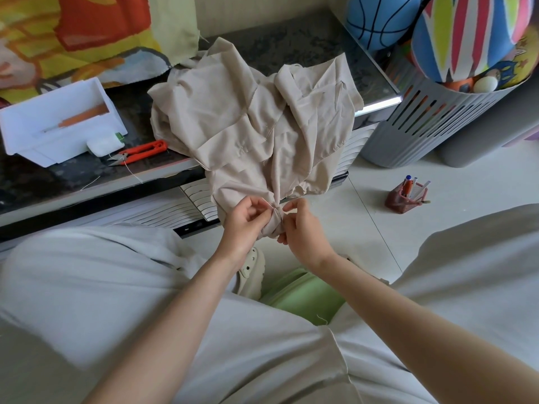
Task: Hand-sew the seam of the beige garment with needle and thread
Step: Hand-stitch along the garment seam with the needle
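Left hand [248,221] pinches needle [269,203]; right hand's [303,228] curled fingers [292,205] grip beige garment [250,121].

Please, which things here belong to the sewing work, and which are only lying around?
For the job:
- beige garment
- needle, pinched by the left hand
- right hand, gripping the bunched cloth
- red snips

Lying about:
- white box
- pen holder
- blue basketball
- striped ball
- grey basket
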